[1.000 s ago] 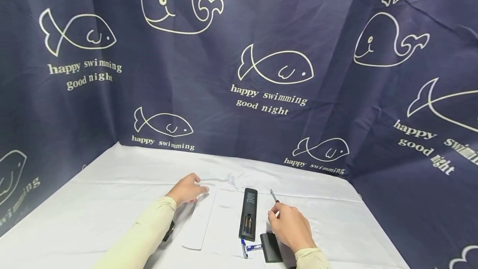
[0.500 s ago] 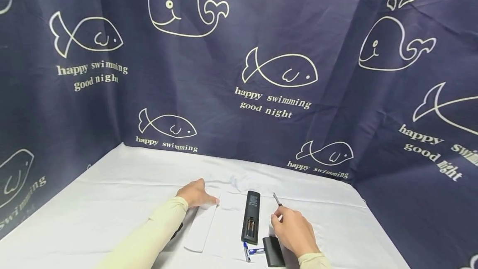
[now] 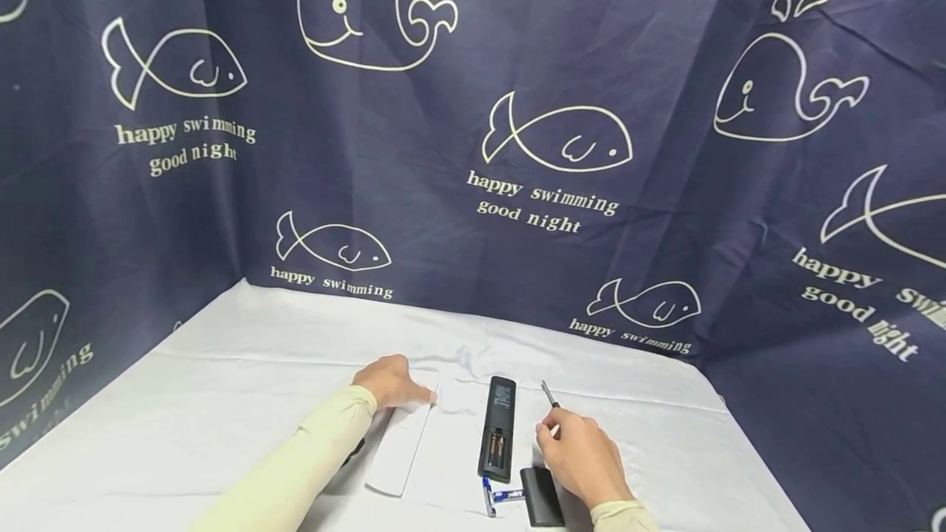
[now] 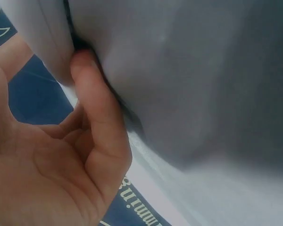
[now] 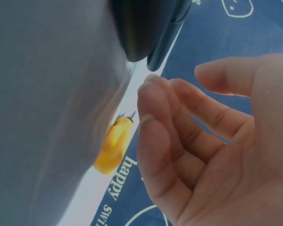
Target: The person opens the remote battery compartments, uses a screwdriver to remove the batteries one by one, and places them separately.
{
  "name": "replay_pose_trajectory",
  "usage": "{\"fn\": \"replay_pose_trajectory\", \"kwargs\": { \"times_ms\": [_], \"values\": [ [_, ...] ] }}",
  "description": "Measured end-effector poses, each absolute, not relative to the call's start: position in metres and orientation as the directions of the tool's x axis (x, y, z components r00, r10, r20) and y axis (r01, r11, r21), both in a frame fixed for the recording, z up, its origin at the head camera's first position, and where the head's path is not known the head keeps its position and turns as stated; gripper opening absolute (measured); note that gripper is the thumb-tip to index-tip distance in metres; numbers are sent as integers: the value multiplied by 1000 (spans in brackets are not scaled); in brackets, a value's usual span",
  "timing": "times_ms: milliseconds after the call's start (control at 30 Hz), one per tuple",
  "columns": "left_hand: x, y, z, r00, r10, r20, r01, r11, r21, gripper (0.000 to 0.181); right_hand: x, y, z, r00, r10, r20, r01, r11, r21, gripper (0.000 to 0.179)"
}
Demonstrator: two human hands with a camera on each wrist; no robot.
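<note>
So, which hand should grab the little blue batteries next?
Probably the right hand: it is closer to the blue batteries and looks free in its wrist view. The left hand seems busy, holding the far end of the white strip.

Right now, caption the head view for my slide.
Left grip on a white strip; black remote to the right, battery bay open.
</note>
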State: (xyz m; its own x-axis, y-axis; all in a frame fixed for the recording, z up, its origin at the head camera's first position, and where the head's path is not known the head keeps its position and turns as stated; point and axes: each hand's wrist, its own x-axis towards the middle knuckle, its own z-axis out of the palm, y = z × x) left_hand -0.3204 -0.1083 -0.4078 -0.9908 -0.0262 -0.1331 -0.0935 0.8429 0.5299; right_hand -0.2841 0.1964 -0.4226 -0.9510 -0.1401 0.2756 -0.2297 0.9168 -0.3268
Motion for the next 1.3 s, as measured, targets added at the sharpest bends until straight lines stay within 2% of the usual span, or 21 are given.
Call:
{"fn": "replay_pose_trajectory", "kwargs": {
  "times_ms": [267,767,1100,1300],
  "values": [
    [-319,-105,-408,-987,-28,-158,-112,829,549,50,-283,197,-422,-949,-145,280,-237,913,-332,6],
    [-322,-99,-414,-991,-10,-130,-91,768,634,44,-282,195,-422,-948,-150,281,-240,916,-322,6],
    [-325,-102,-410,-994,60,-93,-35,623,782,51,-280,192,-417,-939,-164,304,-260,914,-310,5],
    [-323,-92,-408,-993,90,-79,-19,529,848,44,-276,189,-415,-936,-172,308,-269,913,-306,5]
  ]
}}
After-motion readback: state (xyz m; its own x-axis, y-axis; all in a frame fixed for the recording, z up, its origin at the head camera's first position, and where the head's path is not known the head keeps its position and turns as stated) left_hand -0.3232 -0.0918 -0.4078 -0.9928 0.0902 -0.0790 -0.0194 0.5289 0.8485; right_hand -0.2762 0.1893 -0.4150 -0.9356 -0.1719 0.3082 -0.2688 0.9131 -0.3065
